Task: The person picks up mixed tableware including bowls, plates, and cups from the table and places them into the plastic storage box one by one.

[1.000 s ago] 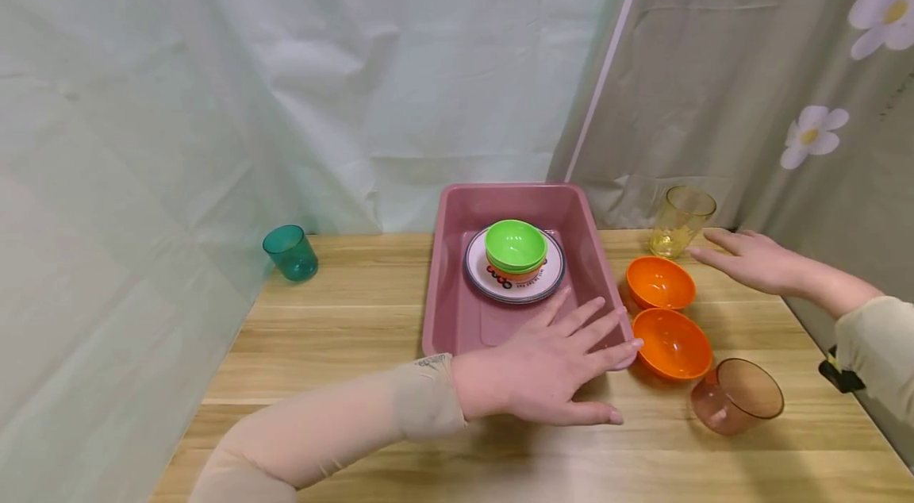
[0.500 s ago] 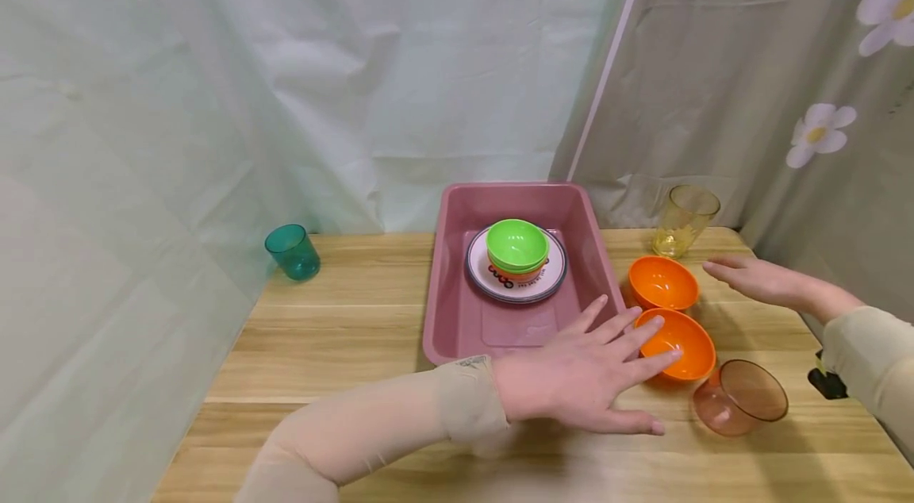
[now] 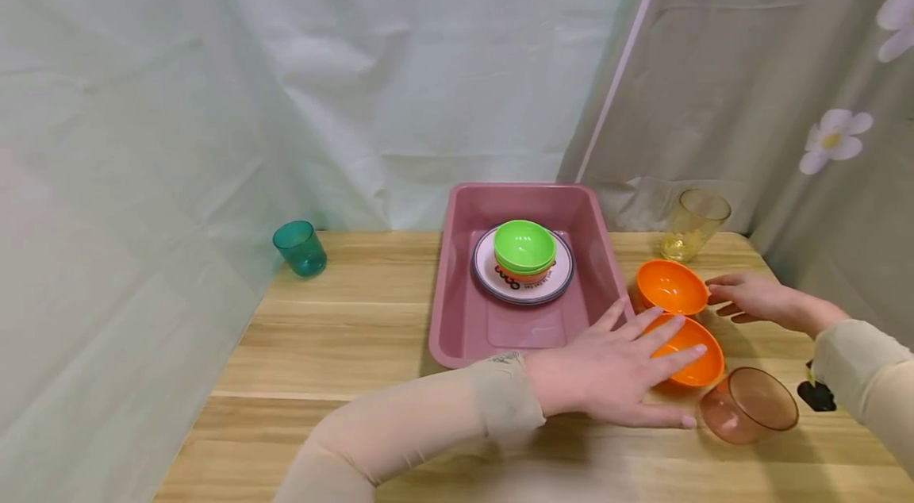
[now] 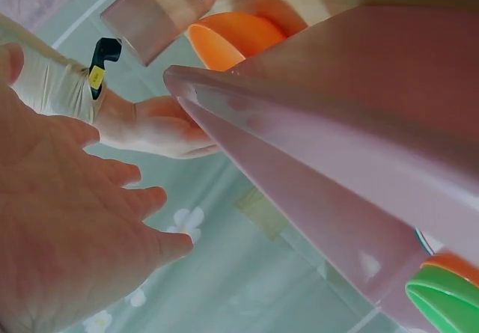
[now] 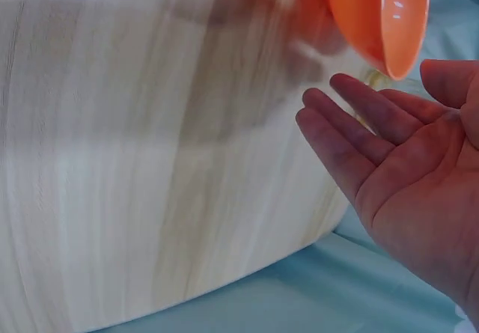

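My left hand (image 3: 607,376) spreads its fingers over the near orange bowl (image 3: 703,368), palm down, and overlaps part of it in the head view. The far orange bowl (image 3: 671,287) stands just behind, rim to rim with it. At this far bowl's right side my right hand (image 3: 758,301) has its fingertips close to the rim. The right wrist view shows its fingers (image 5: 367,127) loosely extended and the thumb apart, beside an orange bowl (image 5: 406,19). Neither hand holds anything.
Left of the bowls stands a pink tub (image 3: 446,312) with plates (image 3: 485,269) and stacked green bowls (image 3: 524,245) on an orange one. A yellow glass (image 3: 693,225) is behind, a reddish-brown cup (image 3: 750,408) in front, a teal cup (image 3: 301,249) far left.
My left hand has moved right, from the tub's front corner to over the near orange bowl. The right hand has come down from beside the yellow glass to the far orange bowl.
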The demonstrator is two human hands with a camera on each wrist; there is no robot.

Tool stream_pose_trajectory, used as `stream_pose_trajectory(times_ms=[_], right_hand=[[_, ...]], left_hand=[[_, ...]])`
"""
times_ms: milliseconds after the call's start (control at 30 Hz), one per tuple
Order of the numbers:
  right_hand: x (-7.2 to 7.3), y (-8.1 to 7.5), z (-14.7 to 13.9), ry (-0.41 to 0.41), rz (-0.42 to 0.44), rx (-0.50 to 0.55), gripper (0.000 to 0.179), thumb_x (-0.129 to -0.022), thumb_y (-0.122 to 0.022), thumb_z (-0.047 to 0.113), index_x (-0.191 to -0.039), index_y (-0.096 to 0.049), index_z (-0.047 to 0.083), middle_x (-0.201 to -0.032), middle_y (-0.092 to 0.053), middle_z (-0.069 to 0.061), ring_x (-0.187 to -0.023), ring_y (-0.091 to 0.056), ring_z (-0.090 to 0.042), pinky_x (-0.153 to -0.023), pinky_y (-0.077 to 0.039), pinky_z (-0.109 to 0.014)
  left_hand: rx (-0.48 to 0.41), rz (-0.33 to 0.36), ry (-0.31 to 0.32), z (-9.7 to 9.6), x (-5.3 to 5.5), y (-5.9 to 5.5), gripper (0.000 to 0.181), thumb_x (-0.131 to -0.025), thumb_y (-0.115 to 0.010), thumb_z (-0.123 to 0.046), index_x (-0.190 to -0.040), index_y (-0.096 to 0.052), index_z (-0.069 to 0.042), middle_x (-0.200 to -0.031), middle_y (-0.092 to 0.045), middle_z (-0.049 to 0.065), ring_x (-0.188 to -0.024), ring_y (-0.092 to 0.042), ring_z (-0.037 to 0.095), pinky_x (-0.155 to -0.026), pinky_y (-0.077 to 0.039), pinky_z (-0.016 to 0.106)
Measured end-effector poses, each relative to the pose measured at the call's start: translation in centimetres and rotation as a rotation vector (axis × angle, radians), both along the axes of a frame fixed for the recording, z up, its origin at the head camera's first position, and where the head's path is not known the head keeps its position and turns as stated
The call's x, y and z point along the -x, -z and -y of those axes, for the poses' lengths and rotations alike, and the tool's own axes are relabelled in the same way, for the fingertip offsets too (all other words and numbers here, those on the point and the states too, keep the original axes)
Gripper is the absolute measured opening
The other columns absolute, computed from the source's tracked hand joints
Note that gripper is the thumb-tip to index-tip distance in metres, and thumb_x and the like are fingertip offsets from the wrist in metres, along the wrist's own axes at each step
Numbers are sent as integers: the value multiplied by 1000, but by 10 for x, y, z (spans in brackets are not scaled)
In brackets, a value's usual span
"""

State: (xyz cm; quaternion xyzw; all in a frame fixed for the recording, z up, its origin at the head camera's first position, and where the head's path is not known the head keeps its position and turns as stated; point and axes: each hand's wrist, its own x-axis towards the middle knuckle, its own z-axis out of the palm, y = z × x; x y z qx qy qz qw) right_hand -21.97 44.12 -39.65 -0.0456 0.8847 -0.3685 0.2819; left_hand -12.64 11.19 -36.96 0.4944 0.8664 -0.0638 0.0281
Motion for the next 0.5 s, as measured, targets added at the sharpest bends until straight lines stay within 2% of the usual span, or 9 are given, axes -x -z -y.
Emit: stream_pose_trajectory(times_ms=[167, 333, 500], right_hand=[[-3, 8, 1, 24, 29, 86, 55, -113, -33, 21, -145, -28, -24, -140, -49, -40, -123, -58, -49, -97, -54, -51], [-4, 15, 1, 84, 62, 166, 57, -113, -37, 21, -145, -27, -24, -133, -60, -32, -117, -65, -39, -93, -57, -45], [-3, 21, 0, 115, 102, 246, 59, -112, -38, 19, -144, -22, -27, -127, -65, -27, -111, -69, -32, -93, -56, -46]], left_hand=[[22, 6, -5, -7, -2, 3, 82, -91, -18, -86, -160, 3, -49, -170, 10, -11, -154, 15, 13, -124, 4, 49], [43, 0, -6, -10, -2, 4, 82, -90, -16, -87, -160, 6, -50, -169, 12, -12, -154, 16, 13, -123, 6, 49], [53, -3, -5, -11, -4, 5, 83, -89, -16, -88, -160, 6, -50, -169, 13, -12, -154, 16, 14, -123, 7, 49]])
